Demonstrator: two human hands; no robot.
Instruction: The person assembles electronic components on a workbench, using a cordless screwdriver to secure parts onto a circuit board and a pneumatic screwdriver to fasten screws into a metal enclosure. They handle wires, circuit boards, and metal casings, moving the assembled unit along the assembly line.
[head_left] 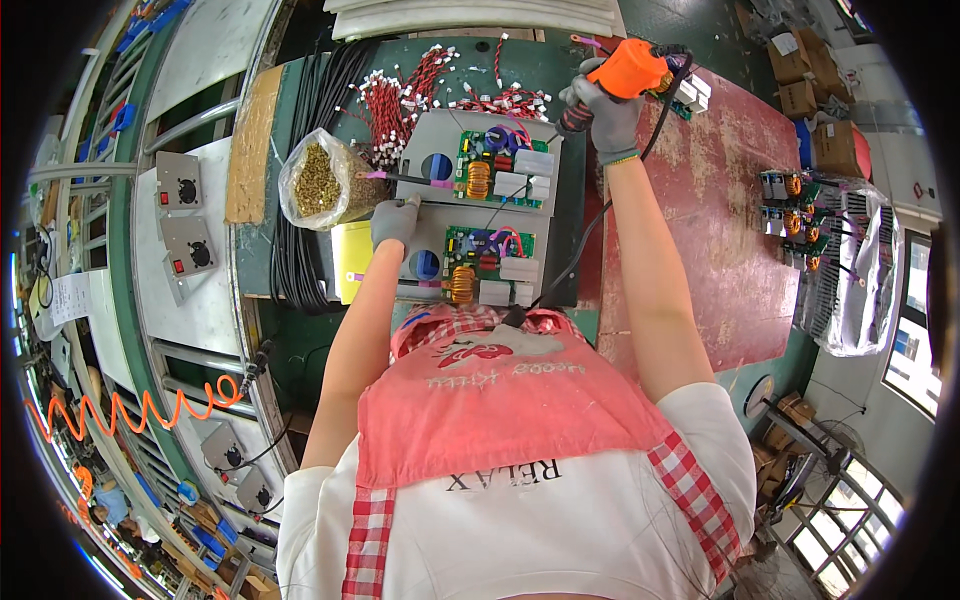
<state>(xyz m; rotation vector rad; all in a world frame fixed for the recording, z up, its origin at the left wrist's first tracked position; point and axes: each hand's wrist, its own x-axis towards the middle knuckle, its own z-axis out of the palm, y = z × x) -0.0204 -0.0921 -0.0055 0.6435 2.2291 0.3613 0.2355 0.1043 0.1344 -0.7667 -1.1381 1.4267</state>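
Note:
My right hand [612, 118], in a grey glove, is raised at the upper right, closed around an orange electric screwdriver [632, 70] with a dark cable. My gloved left hand [393, 222] is closed at the lower left corner of a grey metal plate [425, 135]; its fingertips are partly hidden. On that plate lies a green circuit board [506, 168] with a copper coil and white blocks. A second plate [420, 268] with a similar circuit board [489, 262] lies nearer me. Beside my left hand stands a clear bag of small brass-coloured screws [322, 180].
Bundles of red and black wires [392, 108] lie at the back. Black cables [300, 220] run down the left, by a yellow bin [352, 262]. On the worn red board [715, 220] at right, wrapped heatsinks [850, 270] stand at its far edge. The screwdriver cable [584, 250] crosses the bench.

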